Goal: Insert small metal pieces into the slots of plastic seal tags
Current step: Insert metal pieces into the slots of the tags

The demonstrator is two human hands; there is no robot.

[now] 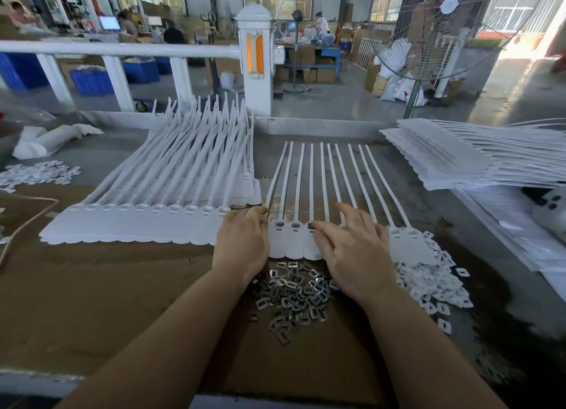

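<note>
A person's two bare forearms reach forward over a brown table (92,286). Both hands rest on a flat strip of white plastic seal tags (294,243) lying in the middle of the table, its long thin tails pointing away from the person. The left hand (242,240) lies palm down on the strip's left edge, fingers loosely bent, gripping nothing that can be seen. The right hand (352,249) lies over the tag heads, fingers fairly straight and spread, the forefinger tip touching a tag's slot; whether it presses a piece there cannot be told. Just in front of the strip, between the wrists, sits a loose pile of small metal pieces (294,298). A heap of small white plastic pieces (428,283) lies to the right. More tag strips (159,194) are stacked on the left, and another stack (459,160) at far right.
</note>
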